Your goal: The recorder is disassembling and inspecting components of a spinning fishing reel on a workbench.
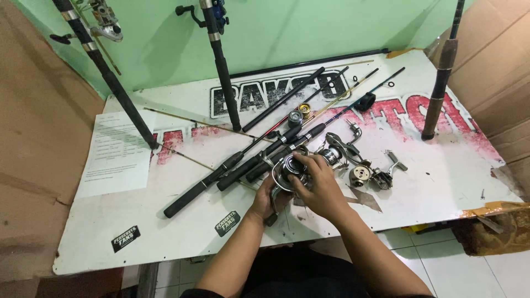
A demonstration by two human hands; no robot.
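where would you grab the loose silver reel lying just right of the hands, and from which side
Probably by its round body, from above. The loose silver reel lies flat on the white table with its drum face up, clear of the right hand. Its crank handle sticks out to the right and would likely swing, so pinch the body's near and far sides.
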